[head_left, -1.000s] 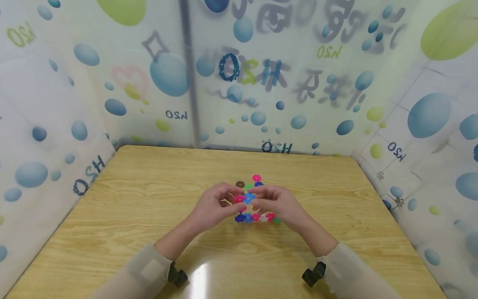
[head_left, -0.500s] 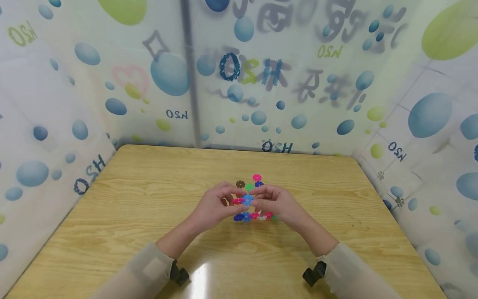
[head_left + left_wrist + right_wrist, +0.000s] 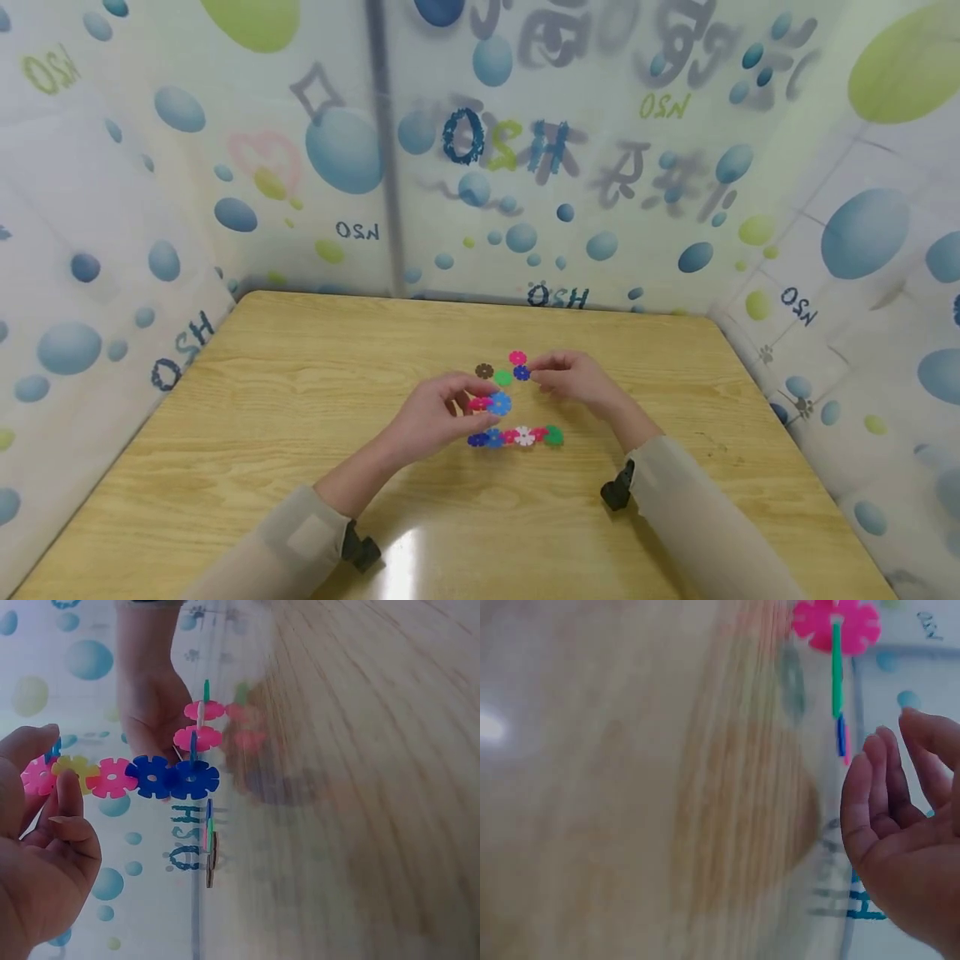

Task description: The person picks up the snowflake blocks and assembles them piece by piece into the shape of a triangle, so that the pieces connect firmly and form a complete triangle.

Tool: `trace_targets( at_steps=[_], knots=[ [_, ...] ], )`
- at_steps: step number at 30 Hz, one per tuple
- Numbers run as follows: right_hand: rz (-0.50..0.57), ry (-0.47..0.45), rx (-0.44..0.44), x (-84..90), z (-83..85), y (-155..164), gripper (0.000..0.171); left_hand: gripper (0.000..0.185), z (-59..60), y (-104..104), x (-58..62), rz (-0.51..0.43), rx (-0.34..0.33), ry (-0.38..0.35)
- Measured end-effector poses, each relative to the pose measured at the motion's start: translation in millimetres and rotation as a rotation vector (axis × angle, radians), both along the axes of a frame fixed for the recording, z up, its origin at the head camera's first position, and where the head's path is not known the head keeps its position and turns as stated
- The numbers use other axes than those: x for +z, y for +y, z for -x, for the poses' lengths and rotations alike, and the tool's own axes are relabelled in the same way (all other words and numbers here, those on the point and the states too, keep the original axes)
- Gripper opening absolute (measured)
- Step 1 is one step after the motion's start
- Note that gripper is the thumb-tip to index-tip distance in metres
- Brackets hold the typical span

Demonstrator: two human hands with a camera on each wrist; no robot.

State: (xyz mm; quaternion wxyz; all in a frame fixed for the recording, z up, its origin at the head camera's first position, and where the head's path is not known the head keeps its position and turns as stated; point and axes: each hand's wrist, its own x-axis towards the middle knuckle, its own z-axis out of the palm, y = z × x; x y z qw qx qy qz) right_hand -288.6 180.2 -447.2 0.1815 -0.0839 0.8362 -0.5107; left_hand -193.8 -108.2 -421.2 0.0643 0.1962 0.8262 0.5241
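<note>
From the head view I see my left hand [image 3: 431, 417] at the centre of the frame, pinching a short chain of snowflake pieces [image 3: 491, 404], pink and light blue, above the wooden table [image 3: 262, 433]. My right hand [image 3: 573, 379] is just right of centre, fingers loosely curled beside the loose pieces [image 3: 504, 371] lying on the table: brown, green, pink and dark blue. I cannot tell whether it touches the dark blue one. Just below my left hand's chain lies a row of joined pieces [image 3: 517, 436].

In the left wrist view, the fingers grip the chain at the left edge, and it runs pink, yellow, pink, blue, blue toward the middle.

In the right wrist view, the hand at lower right is relaxed and holds nothing, near the edge-on pieces in the upper right.
</note>
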Motion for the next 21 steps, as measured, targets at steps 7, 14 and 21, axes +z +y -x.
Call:
trace_targets(
  at_steps=[7, 14, 21],
  knots=[
    [-0.132, 0.034, 0.069, -8.8, 21.8, -0.4, 0.027, 0.035, 2.6, -1.8, -1.3, 0.002, -0.036, -0.014],
    [-0.191, 0.026, 0.121, -9.3, 24.6, -1.6, 0.026, 0.035, 3.1, -1.9, 2.4, 0.018, -0.048, -0.016],
    [-0.2, 0.015, 0.112, -11.7, 21.8, 0.4, 0.023, 0.036, 4.7, -1.4, 0.2, 0.022, -0.058, -0.01]
  ],
)
